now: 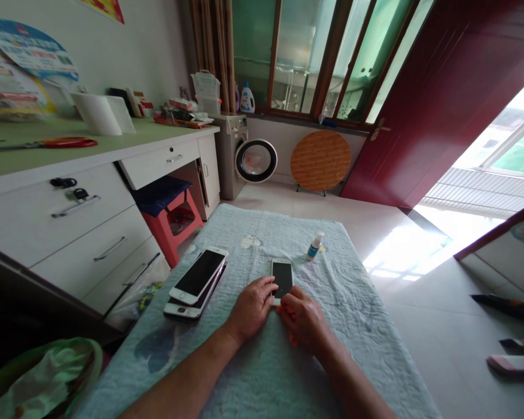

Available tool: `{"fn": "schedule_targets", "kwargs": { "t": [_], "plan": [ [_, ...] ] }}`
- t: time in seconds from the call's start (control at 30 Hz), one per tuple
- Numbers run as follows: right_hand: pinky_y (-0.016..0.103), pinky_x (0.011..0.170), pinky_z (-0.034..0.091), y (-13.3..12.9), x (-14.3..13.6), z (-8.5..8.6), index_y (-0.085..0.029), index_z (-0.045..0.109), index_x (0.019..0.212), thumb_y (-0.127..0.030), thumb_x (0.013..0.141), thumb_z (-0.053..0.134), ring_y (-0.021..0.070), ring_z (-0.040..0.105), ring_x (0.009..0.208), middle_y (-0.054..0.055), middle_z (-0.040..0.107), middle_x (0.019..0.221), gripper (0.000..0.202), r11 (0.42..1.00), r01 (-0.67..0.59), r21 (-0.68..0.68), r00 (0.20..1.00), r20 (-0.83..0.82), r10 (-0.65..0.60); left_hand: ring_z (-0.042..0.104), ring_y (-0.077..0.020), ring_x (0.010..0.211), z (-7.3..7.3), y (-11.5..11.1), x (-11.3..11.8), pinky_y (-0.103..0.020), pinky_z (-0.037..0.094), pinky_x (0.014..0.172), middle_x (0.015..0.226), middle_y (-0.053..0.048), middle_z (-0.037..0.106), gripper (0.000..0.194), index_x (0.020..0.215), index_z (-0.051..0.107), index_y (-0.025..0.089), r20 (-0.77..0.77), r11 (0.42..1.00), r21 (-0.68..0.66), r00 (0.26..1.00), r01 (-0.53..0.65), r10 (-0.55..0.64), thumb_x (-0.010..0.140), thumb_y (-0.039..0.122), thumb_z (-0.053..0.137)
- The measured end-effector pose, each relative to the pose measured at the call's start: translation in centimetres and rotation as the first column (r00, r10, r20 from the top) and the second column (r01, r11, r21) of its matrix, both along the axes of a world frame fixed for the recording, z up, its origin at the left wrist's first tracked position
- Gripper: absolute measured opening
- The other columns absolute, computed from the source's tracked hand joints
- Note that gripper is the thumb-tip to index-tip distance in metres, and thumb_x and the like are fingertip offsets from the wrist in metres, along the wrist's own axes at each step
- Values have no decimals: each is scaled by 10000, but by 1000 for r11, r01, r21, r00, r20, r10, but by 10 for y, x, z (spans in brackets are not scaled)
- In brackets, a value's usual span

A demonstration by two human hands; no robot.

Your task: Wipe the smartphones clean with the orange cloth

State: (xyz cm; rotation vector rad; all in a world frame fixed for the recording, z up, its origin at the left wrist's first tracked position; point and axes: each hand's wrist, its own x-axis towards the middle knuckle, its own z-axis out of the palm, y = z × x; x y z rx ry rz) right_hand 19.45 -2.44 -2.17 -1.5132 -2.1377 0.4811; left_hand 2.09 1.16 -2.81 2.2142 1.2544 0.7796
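Observation:
A white-framed smartphone (282, 276) with a dark screen lies flat on the cloth-covered table (248, 372). My left hand (254, 308) holds the phone by its left edge, fingertips over the side of the screen. At the lower right corner of the phone is my right hand (303, 317), closed around a bunched orange cloth (293, 338); only bits of it show between and below the fingers. To the left lies a stack of phones, with a white phone (201, 274) on top at an angle. A small spray bottle (315, 247) with a blue label stands upright beyond my right hand.
Left of the table are a red stool (177, 224) and a white desk (87, 215) bearing scissors (65, 143) and a paper roll (96, 114). Behind stand a washing machine (232, 145) with its door ajar and a round folded table (321, 160). A green basket (96, 355) sits lower left.

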Motion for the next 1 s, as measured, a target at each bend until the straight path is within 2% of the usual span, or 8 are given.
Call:
{"fn": "schedule_targets", "kwargs": {
  "t": [0.17,0.43,0.6,0.87,1.0],
  "plan": [
    [209,612,316,1,-2,4,-183,540,698,-197,901,541,91,484,666,-7,509,800,204,1000,-19,9,998,55,19,409,-256,1356,-2,4,2,-456,343,1134,1416,-93,515,399,1262,606,189,-122,1000,20,992,-20,22,878,118,521],
    [221,607,295,3,1,5,-189,550,773,-130,831,565,104,494,690,-9,537,822,83,996,84,10,985,149,-85,412,-243,1353,-3,4,5,-435,347,1129,1434,-71,503,394,1297,584,217,-197,998,36,979,-44,50,914,166,508],
    [231,600,285,4,-2,5,-191,553,764,-120,829,556,105,489,678,-8,543,816,97,994,104,28,977,183,-107,409,-244,1354,0,5,6,-427,341,1129,1443,-71,493,405,1306,581,221,-210,999,14,976,-45,47,910,169,514],
    [245,595,284,8,-28,0,-198,590,795,-115,877,492,112,498,690,6,554,823,153,994,41,97,984,168,-57,432,-251,1335,2,6,5,-441,354,1115,1424,-86,511,418,1292,594,212,-181,999,-14,983,-36,33,887,150,516],
    [254,577,263,7,-24,4,-198,582,788,-148,886,506,108,487,671,1,553,827,134,995,71,68,977,196,-83,423,-253,1341,1,6,5,-446,349,1116,1420,-77,516,405,1290,596,230,-169,999,-5,985,-42,40,897,169,521]
  ]
}}
